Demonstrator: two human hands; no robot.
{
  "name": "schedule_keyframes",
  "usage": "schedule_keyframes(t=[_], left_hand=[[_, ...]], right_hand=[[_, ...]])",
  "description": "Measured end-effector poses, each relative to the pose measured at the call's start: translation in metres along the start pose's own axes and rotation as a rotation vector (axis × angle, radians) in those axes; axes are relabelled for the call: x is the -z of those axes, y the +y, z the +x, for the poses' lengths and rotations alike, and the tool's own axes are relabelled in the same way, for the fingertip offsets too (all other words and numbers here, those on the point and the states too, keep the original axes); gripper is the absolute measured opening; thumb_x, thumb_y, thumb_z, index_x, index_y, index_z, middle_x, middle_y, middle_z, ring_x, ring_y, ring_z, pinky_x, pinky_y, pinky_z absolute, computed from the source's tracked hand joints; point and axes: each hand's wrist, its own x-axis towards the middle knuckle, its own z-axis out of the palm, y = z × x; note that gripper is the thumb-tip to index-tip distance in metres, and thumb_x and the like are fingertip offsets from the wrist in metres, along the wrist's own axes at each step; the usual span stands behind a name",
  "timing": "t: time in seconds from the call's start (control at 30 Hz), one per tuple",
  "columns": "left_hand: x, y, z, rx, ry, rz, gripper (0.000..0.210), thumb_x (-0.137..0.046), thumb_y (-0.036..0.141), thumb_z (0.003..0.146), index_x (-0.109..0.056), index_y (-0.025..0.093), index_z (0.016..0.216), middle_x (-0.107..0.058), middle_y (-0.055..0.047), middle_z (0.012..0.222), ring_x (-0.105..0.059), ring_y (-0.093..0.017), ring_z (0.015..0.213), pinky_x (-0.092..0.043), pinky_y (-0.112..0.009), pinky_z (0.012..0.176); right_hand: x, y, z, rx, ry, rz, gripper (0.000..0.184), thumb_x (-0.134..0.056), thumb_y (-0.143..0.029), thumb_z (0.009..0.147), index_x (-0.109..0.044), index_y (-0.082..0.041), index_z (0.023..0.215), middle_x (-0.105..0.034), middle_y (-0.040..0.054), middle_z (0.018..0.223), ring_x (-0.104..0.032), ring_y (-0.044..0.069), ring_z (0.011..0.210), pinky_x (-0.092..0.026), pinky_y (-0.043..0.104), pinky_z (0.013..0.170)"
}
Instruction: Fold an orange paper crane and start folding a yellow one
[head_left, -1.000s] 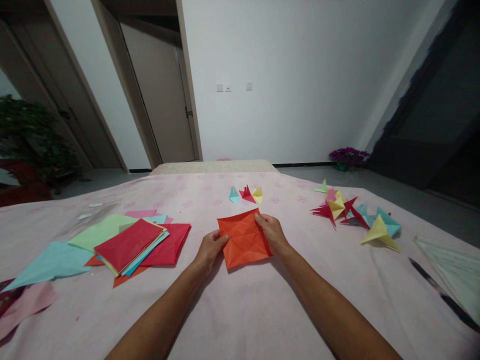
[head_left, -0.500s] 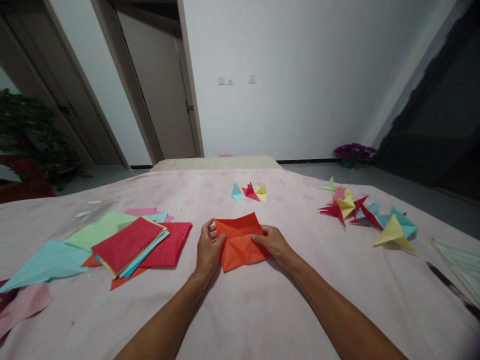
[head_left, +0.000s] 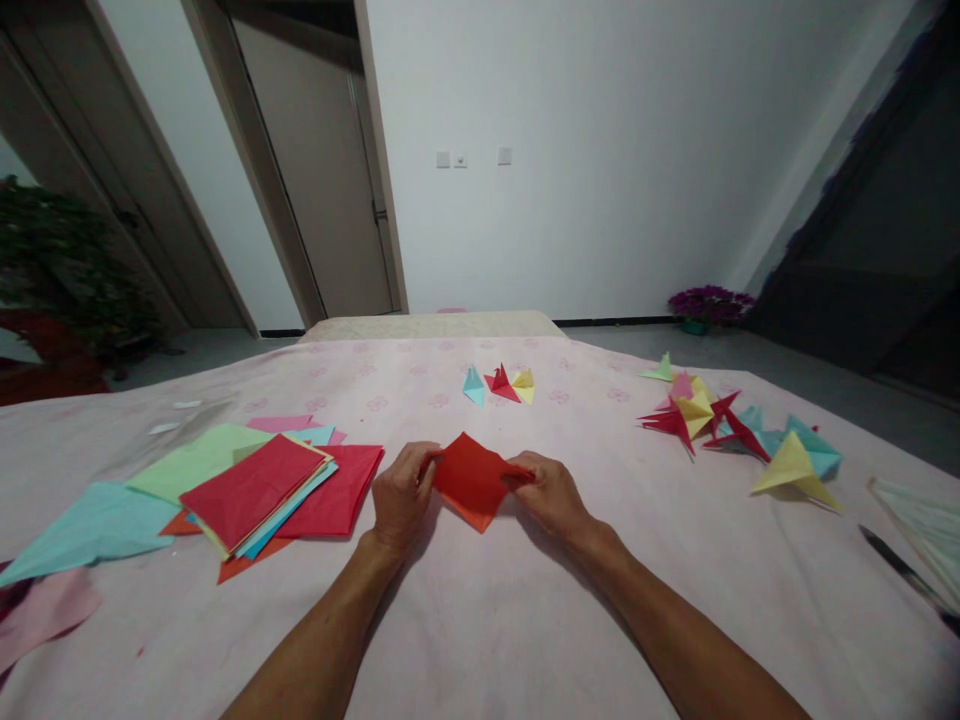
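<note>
An orange-red sheet of origami paper is stretched between my two hands just above the tablecloth, one corner toward me and one away. My left hand pinches its left corner between thumb and fingers. At the opposite corner, my right hand grips the paper the same way. Beyond the sheet stand small folded paper pieces: a light blue one, a red crane and a yellow one.
On the left lies a stack of coloured paper, with a light blue sheet and pink paper beside it. Folded cranes are heaped on the right, near a yellow folded piece and a black pen.
The orange-red paper has been turned from roughly square-on to a diamond. Both hands have shifted their hold from its sides to opposite corners, with fingers now closed in a pinch.
</note>
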Motion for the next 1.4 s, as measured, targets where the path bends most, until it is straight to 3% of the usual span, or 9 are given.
schedule_keyframes(t=[0.1, 0.2, 0.43, 0.6, 0.73, 0.87, 1.1, 1.23, 1.4], left_hand=[[0.000, -0.002, -0.001, -0.112, 0.036, -0.139, 0.021, -0.046, 0.019, 0.094, -0.062, 0.023, 0.106, -0.070, -0.007, 0.111, -0.066, -0.019, 0.105, -0.053, -0.032, 0.088], [-0.001, -0.004, -0.003, -0.184, 0.042, -0.199, 0.025, -0.045, 0.016, 0.094, -0.061, 0.024, 0.111, -0.070, -0.008, 0.114, -0.065, -0.019, 0.109, -0.053, -0.034, 0.093], [-0.003, -0.007, -0.012, -0.103, -0.228, -0.024, 0.032, -0.054, 0.011, 0.085, -0.065, 0.025, 0.111, -0.066, -0.007, 0.119, -0.062, -0.021, 0.111, -0.052, -0.038, 0.096], [0.003, -0.004, -0.016, -0.096, -0.293, 0.129, 0.037, -0.055, 0.008, 0.083, -0.066, 0.026, 0.113, -0.067, -0.005, 0.118, -0.065, -0.020, 0.101, -0.053, -0.033, 0.085], [0.010, 0.004, -0.015, -0.134, -0.363, 0.241, 0.031, -0.058, 0.012, 0.084, -0.071, 0.027, 0.107, -0.070, -0.003, 0.112, -0.064, -0.021, 0.093, -0.049, -0.035, 0.079], [0.016, 0.014, -0.013, -0.198, -0.418, 0.305, 0.026, -0.062, 0.017, 0.083, -0.073, 0.029, 0.104, -0.072, -0.003, 0.106, -0.061, -0.023, 0.090, -0.046, -0.041, 0.081], [0.013, 0.007, -0.010, -0.337, -0.455, 0.243, 0.032, -0.066, 0.018, 0.083, -0.071, 0.034, 0.111, -0.068, 0.000, 0.122, -0.045, -0.029, 0.132, -0.029, -0.053, 0.111], [0.008, -0.003, -0.012, -0.347, -0.504, 0.153, 0.030, -0.064, 0.015, 0.085, -0.071, 0.030, 0.110, -0.071, -0.001, 0.117, -0.052, -0.026, 0.126, -0.034, -0.049, 0.108], [0.007, -0.004, -0.014, -0.335, -0.544, 0.007, 0.026, -0.061, 0.011, 0.082, -0.071, 0.024, 0.103, -0.074, -0.003, 0.105, -0.063, -0.021, 0.105, -0.042, -0.040, 0.097]], right_hand=[[0.008, 0.001, -0.001, 0.210, 0.229, -0.224, 0.032, -0.050, -0.018, 0.086, -0.075, -0.025, 0.103, -0.072, 0.0067, 0.103, -0.063, 0.024, 0.101, -0.049, 0.038, 0.090], [0.013, 0.007, -0.002, 0.315, 0.311, -0.366, 0.039, -0.049, -0.013, 0.084, -0.073, -0.028, 0.111, -0.070, 0.0052, 0.116, -0.057, 0.024, 0.114, -0.045, 0.040, 0.099], [0.008, 0.023, -0.011, 0.411, 0.055, -0.400, 0.059, -0.047, -0.002, 0.073, -0.065, -0.023, 0.124, -0.064, 0.0050, 0.128, -0.054, 0.021, 0.120, -0.045, 0.036, 0.103], [0.008, 0.024, -0.013, 0.468, -0.090, -0.370, 0.064, -0.048, -0.004, 0.071, -0.060, -0.022, 0.132, -0.061, 0.0056, 0.133, -0.052, 0.022, 0.123, -0.043, 0.040, 0.105], [0.010, 0.022, -0.013, 0.496, -0.186, -0.374, 0.057, -0.051, -0.006, 0.069, -0.067, -0.022, 0.121, -0.068, 0.0056, 0.124, -0.057, 0.024, 0.117, -0.044, 0.040, 0.101], [0.012, 0.017, -0.015, 0.489, -0.202, -0.374, 0.052, -0.054, -0.008, 0.067, -0.070, -0.023, 0.113, -0.071, 0.0050, 0.116, -0.060, 0.024, 0.109, -0.041, 0.041, 0.099], [0.013, 0.020, -0.014, 0.534, -0.251, -0.350, 0.051, -0.055, -0.007, 0.066, -0.070, -0.022, 0.112, -0.071, 0.0056, 0.114, -0.061, 0.024, 0.105, -0.042, 0.041, 0.095], [0.014, 0.025, -0.014, 0.521, -0.224, -0.338, 0.045, -0.054, -0.006, 0.068, -0.074, -0.022, 0.105, -0.072, 0.0060, 0.110, -0.062, 0.024, 0.101, -0.044, 0.039, 0.091], [0.017, 0.021, -0.014, 0.466, -0.234, -0.322, 0.047, -0.053, -0.004, 0.060, -0.076, -0.022, 0.097, -0.072, 0.0046, 0.106, -0.061, 0.022, 0.096, -0.043, 0.036, 0.088]])
